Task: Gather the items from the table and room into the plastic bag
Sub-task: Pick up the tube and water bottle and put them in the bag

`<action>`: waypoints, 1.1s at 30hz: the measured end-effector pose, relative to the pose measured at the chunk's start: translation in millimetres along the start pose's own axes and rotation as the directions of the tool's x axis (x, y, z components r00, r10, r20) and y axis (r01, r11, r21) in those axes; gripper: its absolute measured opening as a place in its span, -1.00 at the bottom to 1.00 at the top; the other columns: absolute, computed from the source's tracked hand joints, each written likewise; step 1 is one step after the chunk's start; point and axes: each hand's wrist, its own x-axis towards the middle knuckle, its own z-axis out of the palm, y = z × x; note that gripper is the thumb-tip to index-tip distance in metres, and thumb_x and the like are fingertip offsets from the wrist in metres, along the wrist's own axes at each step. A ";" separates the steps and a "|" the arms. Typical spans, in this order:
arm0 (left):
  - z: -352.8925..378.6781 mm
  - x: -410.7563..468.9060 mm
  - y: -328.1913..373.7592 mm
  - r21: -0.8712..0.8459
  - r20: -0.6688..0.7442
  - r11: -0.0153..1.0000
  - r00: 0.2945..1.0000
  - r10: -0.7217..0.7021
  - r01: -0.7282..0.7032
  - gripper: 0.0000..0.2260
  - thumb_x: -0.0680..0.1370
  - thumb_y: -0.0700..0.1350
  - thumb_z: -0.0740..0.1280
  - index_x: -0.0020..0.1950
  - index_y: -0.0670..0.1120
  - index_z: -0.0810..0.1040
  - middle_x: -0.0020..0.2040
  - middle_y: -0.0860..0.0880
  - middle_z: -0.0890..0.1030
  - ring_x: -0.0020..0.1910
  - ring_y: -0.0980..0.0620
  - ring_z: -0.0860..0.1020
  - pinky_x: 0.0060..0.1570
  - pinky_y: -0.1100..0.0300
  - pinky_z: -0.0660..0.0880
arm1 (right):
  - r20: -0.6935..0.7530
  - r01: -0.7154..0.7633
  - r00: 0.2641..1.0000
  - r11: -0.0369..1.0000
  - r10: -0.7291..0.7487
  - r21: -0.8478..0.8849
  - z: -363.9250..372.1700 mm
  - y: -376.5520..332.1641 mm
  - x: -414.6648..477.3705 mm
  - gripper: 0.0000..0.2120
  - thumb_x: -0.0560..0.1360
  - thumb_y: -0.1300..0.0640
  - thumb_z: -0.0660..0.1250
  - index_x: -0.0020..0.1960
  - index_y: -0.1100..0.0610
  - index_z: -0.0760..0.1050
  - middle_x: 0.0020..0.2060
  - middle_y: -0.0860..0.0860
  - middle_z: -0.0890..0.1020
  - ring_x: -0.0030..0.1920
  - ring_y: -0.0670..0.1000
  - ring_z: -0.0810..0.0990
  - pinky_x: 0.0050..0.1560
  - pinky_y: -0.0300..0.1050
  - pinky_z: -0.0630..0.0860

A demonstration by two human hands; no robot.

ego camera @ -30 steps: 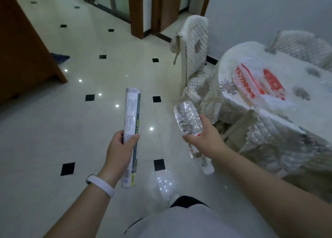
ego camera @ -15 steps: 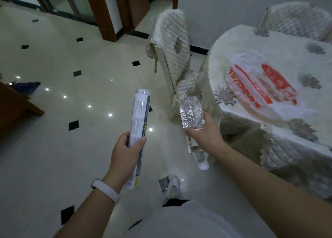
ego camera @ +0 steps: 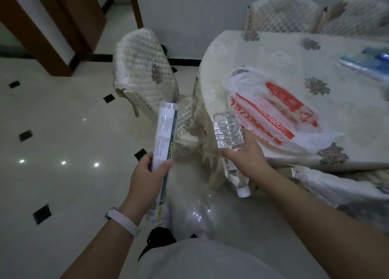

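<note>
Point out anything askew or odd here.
The water bottle in the right hand is held upside down, cap toward the floor. The plastic bag lies flat and crumpled on the table, not opened. Nothing spilled or broken shows.

- A chair (ego camera: 145, 68) with a cream quilted cover stands at the table's left side
- Two more quilted chair backs (ego camera: 315, 13) sit at the far side of the table, against a pale grey wall (ego camera: 189, 15)
- A glossy cream tiled floor (ego camera: 52, 142) with small black diamond insets
- Dark brown wooden door frames (ego camera: 63, 26) at upper left
</note>
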 end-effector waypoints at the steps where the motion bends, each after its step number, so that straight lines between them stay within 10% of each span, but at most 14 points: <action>1: 3.7 16.3 2.6 -0.001 0.037 1.000 0.999 0.007 -0.007 -0.78 0.51 -0.03 0.44 0.14 0.02 0.56 -0.04 0.05 0.65 -0.11 0.07 0.63 -0.30 0.32 0.48 | -0.029 -0.018 0.999 1.000 0.018 0.002 -1.4 -0.4 6.2 -0.36 0.27 -0.03 0.56 0.29 -0.09 0.40 0.01 -0.19 0.63 -0.02 -0.14 0.62 -0.03 -0.17 0.51; 12: 49.9 187.1 71.0 0.001 0.520 0.988 0.844 0.130 -0.152 -0.83 0.53 0.00 0.42 0.10 0.11 0.55 -0.02 0.07 0.65 -0.09 0.09 0.64 -0.22 0.23 0.57 | -0.379 -0.251 0.891 0.967 0.250 0.049 -18.9 -27.1 48.6 -0.23 0.31 -0.08 0.54 0.42 -0.02 0.29 0.13 -0.09 0.59 0.06 -0.04 0.61 0.12 0.06 0.56; 17: 94.9 221.4 109.7 -0.010 0.662 0.978 0.732 0.163 -0.209 -0.74 0.55 0.01 0.40 0.22 0.02 0.55 0.00 0.07 0.66 -0.10 0.09 0.66 -0.30 0.30 0.56 | -0.505 -0.306 0.794 0.940 0.339 0.151 -33.3 -22.2 39.7 -0.32 0.37 0.03 0.54 0.41 -0.01 0.31 0.08 -0.13 0.60 -0.01 -0.15 0.59 -0.08 -0.14 0.54; 29: 267.4 239.4 207.2 -0.089 0.751 0.947 0.604 0.267 -0.307 -0.81 0.54 0.02 0.42 0.12 0.05 0.56 0.01 -0.03 0.67 -0.06 -0.03 0.67 -0.14 0.02 0.63 | -0.643 -0.241 0.660 0.920 0.388 0.309 -127.9 20.0 105.8 -0.30 0.38 -0.04 0.53 0.42 -0.07 0.29 0.11 -0.16 0.59 0.02 -0.12 0.60 0.05 -0.01 0.58; 33: 315.2 241.5 225.3 -0.069 0.744 0.933 0.605 0.284 -0.353 -0.82 0.54 0.00 0.42 0.11 0.05 0.52 0.00 0.02 0.65 -0.10 0.10 0.65 -0.21 0.22 0.57 | -0.617 -0.211 0.676 0.908 0.402 0.361 -161.7 33.9 148.8 -0.19 0.40 -0.08 0.52 0.50 -0.04 0.16 0.18 -0.12 0.50 0.06 -0.06 0.55 0.05 -0.08 0.50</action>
